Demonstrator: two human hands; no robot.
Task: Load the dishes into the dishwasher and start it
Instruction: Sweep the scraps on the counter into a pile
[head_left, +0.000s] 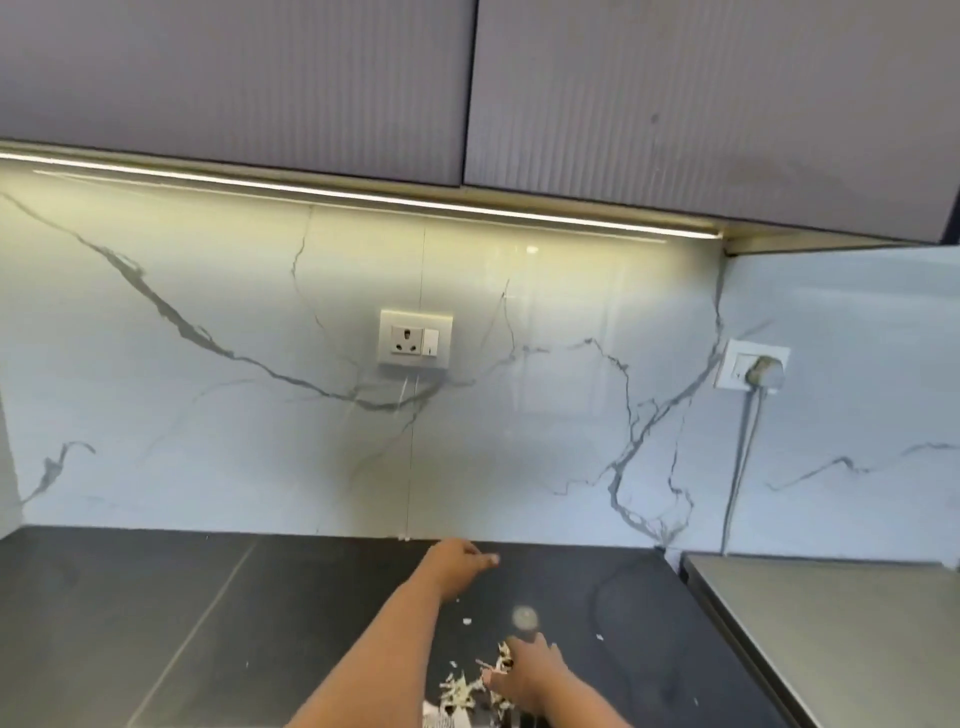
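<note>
**Status: counter scraps under hand; no dishes or dishwasher in view**

Left hand (457, 564): reaching forward across the dark counter (156, 613), near the back edge. Fingers extended and relaxed, thumb out to the right. Nothing held.

Right hand (524, 675): low at the bottom of the view, palm down, fingers spread flat. Resting on or just over a pile of pale food scraps (462, 691). Grip on any scrap: cannot tell.

A few loose bits (466, 620) lying apart, between the two hands. Round pale spot (524, 617) just beyond the right fingertips; nature unclear, blurred.

Further out: marble-look backsplash with a socket (414, 339) at centre. Second socket (750, 368) to the right, plug inserted, cord running down behind a grey steel surface (831, 623). Cupboards (467, 93) above, light strip beneath them.

Task position, as a judgement: dishes and dishwasher not visible, so loading neither confirmed nor ruled out. Likely a side step, clearing scraps from the counter. Remaining as far as shown: loading of dishes, closing of the door, starting of the cycle.
</note>
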